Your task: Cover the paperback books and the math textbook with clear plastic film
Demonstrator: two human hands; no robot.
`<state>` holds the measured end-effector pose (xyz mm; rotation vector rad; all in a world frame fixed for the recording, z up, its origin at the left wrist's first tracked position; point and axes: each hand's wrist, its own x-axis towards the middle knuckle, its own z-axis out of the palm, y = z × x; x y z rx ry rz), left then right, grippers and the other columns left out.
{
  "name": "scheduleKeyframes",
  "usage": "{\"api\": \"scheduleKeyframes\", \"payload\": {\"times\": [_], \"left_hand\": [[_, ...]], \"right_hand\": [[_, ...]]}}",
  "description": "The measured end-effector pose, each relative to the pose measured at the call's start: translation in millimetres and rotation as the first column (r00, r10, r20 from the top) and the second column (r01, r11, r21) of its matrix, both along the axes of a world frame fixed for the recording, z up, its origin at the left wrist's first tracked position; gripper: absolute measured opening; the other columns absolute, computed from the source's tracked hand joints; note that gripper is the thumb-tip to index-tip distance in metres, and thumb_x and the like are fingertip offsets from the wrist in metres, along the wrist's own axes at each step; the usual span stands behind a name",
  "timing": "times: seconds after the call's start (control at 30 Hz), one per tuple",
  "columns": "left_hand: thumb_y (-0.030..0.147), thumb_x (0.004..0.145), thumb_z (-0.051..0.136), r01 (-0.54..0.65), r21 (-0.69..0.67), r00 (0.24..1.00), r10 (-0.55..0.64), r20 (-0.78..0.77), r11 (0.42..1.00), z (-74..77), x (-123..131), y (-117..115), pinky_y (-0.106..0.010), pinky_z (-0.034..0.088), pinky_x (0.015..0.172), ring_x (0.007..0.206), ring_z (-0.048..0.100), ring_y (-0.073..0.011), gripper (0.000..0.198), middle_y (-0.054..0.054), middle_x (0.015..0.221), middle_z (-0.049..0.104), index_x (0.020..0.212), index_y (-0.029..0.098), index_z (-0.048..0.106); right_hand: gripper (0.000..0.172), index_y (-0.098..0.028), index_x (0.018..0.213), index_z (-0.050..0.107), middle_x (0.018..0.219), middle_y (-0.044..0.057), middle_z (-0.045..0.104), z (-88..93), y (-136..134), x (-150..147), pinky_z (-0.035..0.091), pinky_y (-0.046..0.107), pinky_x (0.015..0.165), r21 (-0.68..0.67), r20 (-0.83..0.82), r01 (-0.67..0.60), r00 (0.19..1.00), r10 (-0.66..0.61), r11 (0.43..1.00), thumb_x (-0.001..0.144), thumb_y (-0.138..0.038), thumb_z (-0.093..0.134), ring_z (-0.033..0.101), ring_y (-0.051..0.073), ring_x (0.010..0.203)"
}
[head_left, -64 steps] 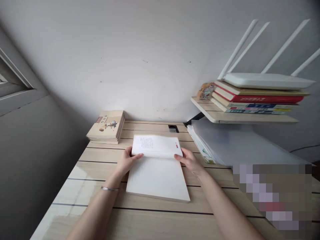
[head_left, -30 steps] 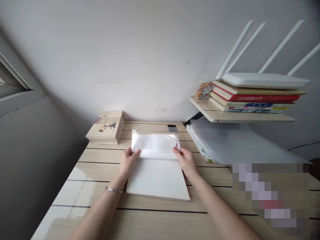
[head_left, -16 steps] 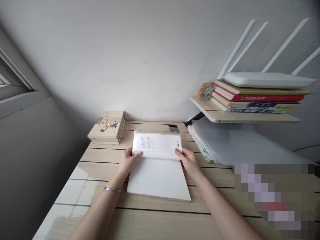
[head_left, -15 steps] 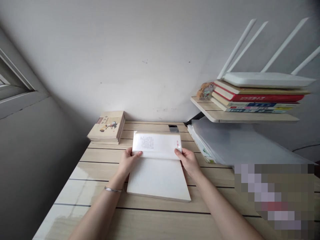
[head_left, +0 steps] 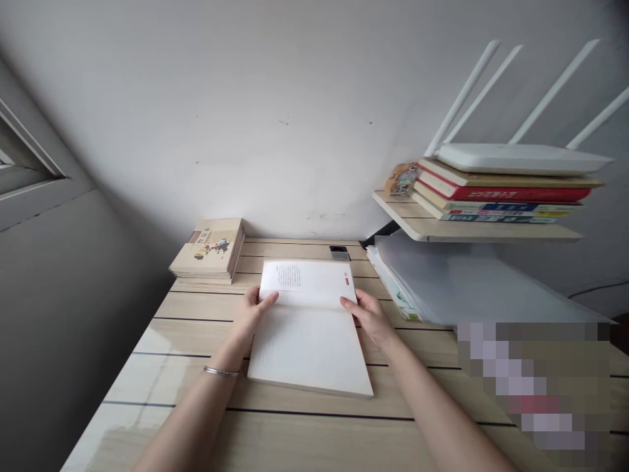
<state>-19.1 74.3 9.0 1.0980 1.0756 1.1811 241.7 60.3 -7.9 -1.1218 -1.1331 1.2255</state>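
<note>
Left hand (head_left: 250, 313) and right hand (head_left: 372, 317) clamp opposite sides of the open book (head_left: 310, 347); this paired grip presumably steadies its upper part (head_left: 314, 280).

Counts: one bare left hand (head_left: 249, 320) and one bare right hand (head_left: 372, 318), two in all; one open white-paged paper book (head_left: 309, 347); one thin silver metal bracelet (head_left: 221, 372); one stack of beige-covered books (head_left: 207, 250) and one stack of multicoloured books (head_left: 515, 195), each of uncertain number; one flat white plastic router (head_left: 521, 159) with four long white antennas (head_left: 462, 98); one pale wooden shelf (head_left: 496, 231).
</note>
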Motion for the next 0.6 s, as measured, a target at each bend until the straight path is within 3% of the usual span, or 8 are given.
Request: {"api": "scheduleKeyframes", "payload": {"times": [0.17, 0.27, 0.47, 0.6], "left_hand": [[0.047, 0.064, 0.073, -0.03, -0.062, 0.999, 0.03, 0.009, 0.998, -2.8, 0.4, 3.7, -0.026, 0.044, 0.063, 0.073, 0.062, -0.0204, 0.045, -0.011, 0.088, 0.07, 0.089, 0.011, 0.069], [0.049, 0.063, 0.073, -0.066, -0.025, 0.997, 0.065, -0.028, 0.998, -9.1, 1.1, 7.7, -0.026, 0.042, 0.061, 0.068, 0.06, -0.0184, 0.044, -0.008, 0.08, 0.069, 0.086, 0.011, 0.068], [0.056, 0.064, 0.067, -0.174, 0.048, 0.974, 0.179, -0.142, 0.984, -16.7, 6.6, 15.9, -0.022, 0.027, 0.049, 0.053, 0.046, -0.0112, 0.044, 0.002, 0.053, 0.054, 0.061, 0.013, 0.061], [0.054, 0.062, 0.07, -0.14, 0.072, 0.978, 0.15, -0.146, 0.987, -7.8, 7.0, 13.5, -0.023, 0.034, 0.053, 0.061, 0.052, -0.0145, 0.042, -0.001, 0.061, 0.061, 0.069, 0.013, 0.064]], "right_hand": [[0.04, -0.016, 0.081, 0.069, 0.079, 0.006, 0.071, 1.2, -0.6, -2.5, 0.046, 0.034, 0.072, -0.027, -0.004, 0.037, 0.999, -0.037, 0.999, 0.058, -0.047, 0.079, 0.061, 0.023, 0.077], [0.042, -0.016, 0.078, 0.069, 0.076, 0.007, 0.071, -3.6, 1.9, -5.2, 0.046, 0.034, 0.069, -0.001, 0.034, 0.113, 0.993, -0.113, 0.994, 0.055, -0.049, 0.08, 0.061, 0.022, 0.072], [0.047, -0.016, 0.077, 0.065, 0.071, 0.005, 0.068, -12.7, 7.2, -7.8, 0.044, 0.03, 0.058, 0.043, 0.1, 0.222, 0.969, -0.225, 0.974, 0.061, -0.06, 0.071, 0.058, 0.02, 0.063], [0.044, -0.017, 0.079, 0.063, 0.069, 0.003, 0.065, -9.7, 4.3, -6.2, 0.043, 0.028, 0.057, 0.033, 0.093, 0.193, 0.976, -0.195, 0.981, 0.066, -0.058, 0.069, 0.057, 0.019, 0.063]]}}
